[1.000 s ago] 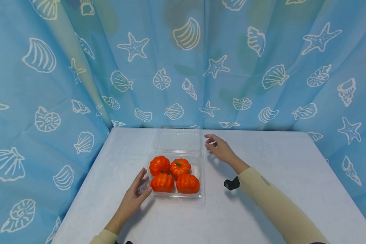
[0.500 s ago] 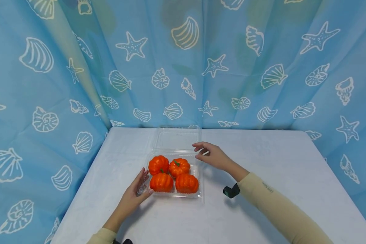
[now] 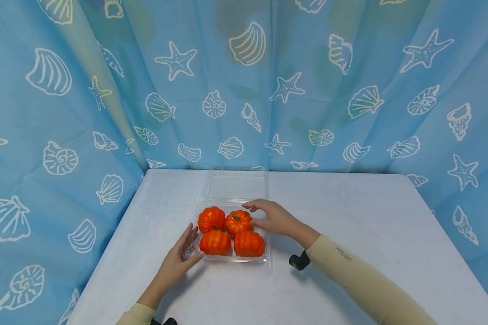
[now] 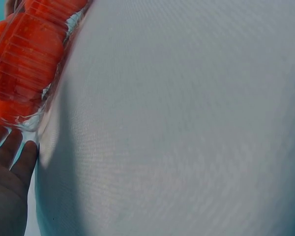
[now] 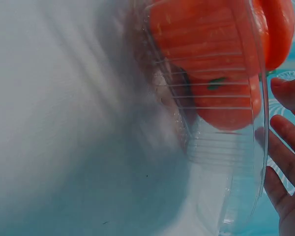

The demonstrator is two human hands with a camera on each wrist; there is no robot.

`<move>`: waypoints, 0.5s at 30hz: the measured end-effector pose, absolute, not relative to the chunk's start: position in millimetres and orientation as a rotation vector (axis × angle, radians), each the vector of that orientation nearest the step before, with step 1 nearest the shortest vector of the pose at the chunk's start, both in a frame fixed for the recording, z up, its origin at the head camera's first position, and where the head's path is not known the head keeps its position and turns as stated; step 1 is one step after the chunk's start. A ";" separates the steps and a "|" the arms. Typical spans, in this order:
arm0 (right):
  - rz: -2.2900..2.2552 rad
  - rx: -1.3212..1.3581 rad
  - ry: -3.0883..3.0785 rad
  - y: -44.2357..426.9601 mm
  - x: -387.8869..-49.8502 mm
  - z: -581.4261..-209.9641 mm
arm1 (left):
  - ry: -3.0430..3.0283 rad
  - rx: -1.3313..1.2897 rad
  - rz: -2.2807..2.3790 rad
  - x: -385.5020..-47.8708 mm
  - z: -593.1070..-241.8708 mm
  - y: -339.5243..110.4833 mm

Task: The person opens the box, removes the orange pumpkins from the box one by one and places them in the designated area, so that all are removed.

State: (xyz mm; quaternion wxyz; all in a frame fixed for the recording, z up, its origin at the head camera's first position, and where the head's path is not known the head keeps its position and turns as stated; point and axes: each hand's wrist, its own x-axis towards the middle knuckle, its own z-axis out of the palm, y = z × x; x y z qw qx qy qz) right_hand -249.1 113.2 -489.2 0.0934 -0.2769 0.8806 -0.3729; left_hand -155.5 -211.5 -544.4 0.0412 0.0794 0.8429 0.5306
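The right hand (image 3: 274,218), fingers parted, has come from beside the lid (image 3: 236,186) to the back-right pumpkin (image 3: 239,224), bringing it within reach; contact is unclear. The left hand (image 3: 175,264), loosely spread, flanks the clear container (image 3: 266,251) near the worktop's (image 3: 349,203) back edge.

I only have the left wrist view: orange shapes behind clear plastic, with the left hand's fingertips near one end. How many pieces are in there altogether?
Observer: The head view shows four orange pumpkins in the clear container, two at the back and two at the front.

Operator: Is the lid over them?

Observer: No, the lid lies open, on the container's far side from the person.

Operator: Which pumpkin is the right hand nearest?

Observer: The right hand is at the back right pumpkin, its thumb by that pumpkin's right side; I can't tell whether it touches.
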 end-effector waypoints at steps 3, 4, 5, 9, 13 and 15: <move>-1.050 -0.832 2.620 109.3 -250.5 -490.6 | 2.580 0.242 1.626 -155.5 -544.8 -211.4; -1.030 -0.838 2.623 108.2 -250.9 -490.7 | 2.576 0.239 1.628 -155.5 -544.8 -211.4; -1.007 -0.844 2.625 107.2 -251.5 -490.9 | 2.574 0.236 1.628 -155.5 -545.0 -211.4; -0.914 -0.888 2.626 103.8 -254.6 -493.3 | 2.565 0.218 1.630 -155.2 -545.0 -211.7; -0.878 -0.915 2.615 100.9 -256.4 -494.9 | 2.565 0.222 1.629 -154.8 -544.5 -212.0; -0.857 -0.920 2.620 99.6 -256.8 -495.0 | 2.562 0.228 1.632 -154.7 -544.7 -212.3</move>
